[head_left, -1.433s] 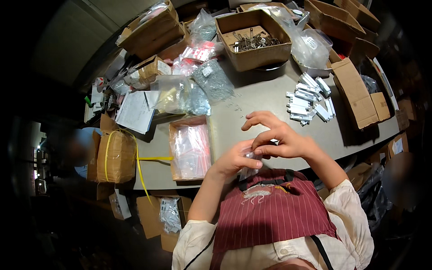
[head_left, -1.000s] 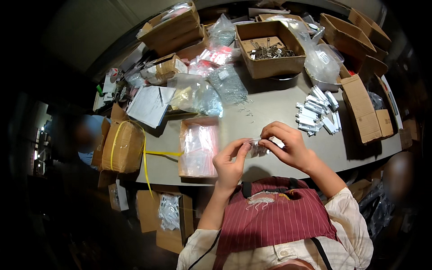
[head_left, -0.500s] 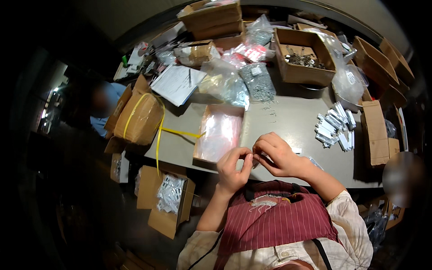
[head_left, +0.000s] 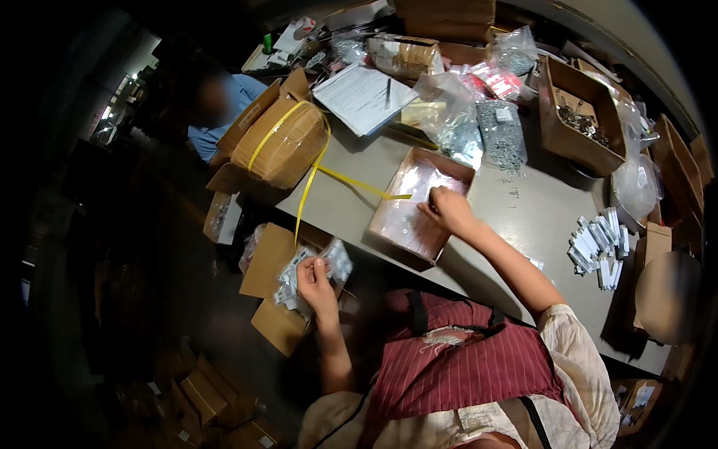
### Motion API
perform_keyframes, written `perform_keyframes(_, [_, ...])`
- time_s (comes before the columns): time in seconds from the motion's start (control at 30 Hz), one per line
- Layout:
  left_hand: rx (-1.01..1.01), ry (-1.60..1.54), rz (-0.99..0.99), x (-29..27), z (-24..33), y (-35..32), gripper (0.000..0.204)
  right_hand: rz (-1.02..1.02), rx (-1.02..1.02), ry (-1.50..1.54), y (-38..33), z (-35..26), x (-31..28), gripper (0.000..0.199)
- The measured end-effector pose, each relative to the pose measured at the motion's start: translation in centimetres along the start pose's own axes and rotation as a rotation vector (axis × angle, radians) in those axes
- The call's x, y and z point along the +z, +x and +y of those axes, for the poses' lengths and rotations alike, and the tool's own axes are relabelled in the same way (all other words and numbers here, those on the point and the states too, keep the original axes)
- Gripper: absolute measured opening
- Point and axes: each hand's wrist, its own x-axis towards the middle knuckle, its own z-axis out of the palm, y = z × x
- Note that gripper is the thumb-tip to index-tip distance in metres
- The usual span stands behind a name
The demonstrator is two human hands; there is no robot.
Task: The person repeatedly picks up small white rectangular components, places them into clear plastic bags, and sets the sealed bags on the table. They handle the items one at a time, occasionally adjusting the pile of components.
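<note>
small clear bags (head_left: 407, 213) fill the shallow box (head_left: 458, 166) on the bench (head_left: 538, 217), right under the right hand (head_left: 447, 209), fingers pinched narrow on one. left hand (head_left: 315, 279) grips a packet (head_left: 338, 260) over a floor carton (head_left: 271, 263).

Surface: we see a grey worktable (head_left: 523, 217).
Near edge: a shallow cardboard tray of clear bags (head_left: 419, 206) sits before us.
Left end: a brown parcel bound with yellow strap (head_left: 280, 142).
Far side: a sheet of paper (head_left: 363, 93) and clear bags of small metal parts (head_left: 479, 131).
Right: an open carton of metal pieces (head_left: 580, 120), and a heap of small white packets (head_left: 598, 243).
</note>
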Motion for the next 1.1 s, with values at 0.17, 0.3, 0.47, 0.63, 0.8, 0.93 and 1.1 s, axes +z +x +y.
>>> perform_keyframes(0.17, [-0.013, 0.334, 0.177, -6.9, -8.3, 1.5, 0.013, -0.089, 0.109, -0.171, 2.8, 3.7, 4.4, 0.033])
perform_keyframes(0.3, [0.019, 0.235, 0.185, -6.2, -9.2, 2.1, 0.015, -0.151, 0.186, 0.035, 3.6, 4.1, 3.1, 0.019])
perform_keyframes(0.47, [0.159, 0.349, -0.194, 3.4, -1.2, 2.1, 0.021, 0.022, 0.306, 0.425, 1.8, 3.4, -1.5, 0.026])
perform_keyframes(0.63, [0.539, 0.257, -0.531, 13.4, 3.4, 1.3, 0.037, 0.168, 0.207, 0.559, -0.8, 1.2, -4.6, 0.03])
perform_keyframes(0.8, [0.637, 0.132, -0.852, 19.1, 9.1, 0.2, 0.059, 0.048, 0.227, 0.757, -5.6, -0.7, -9.7, 0.028])
perform_keyframes(0.93, [0.304, 0.045, -1.031, 20.8, 8.8, -2.5, 0.018, 0.03, 0.457, 1.222, -9.6, 0.7, -11.0, 0.019])
perform_keyframes(1.1, [-0.065, -0.087, -1.049, 21.4, 6.9, -5.5, 0.013, 0.097, 0.651, 1.412, -16.6, 0.7, -14.1, 0.021])
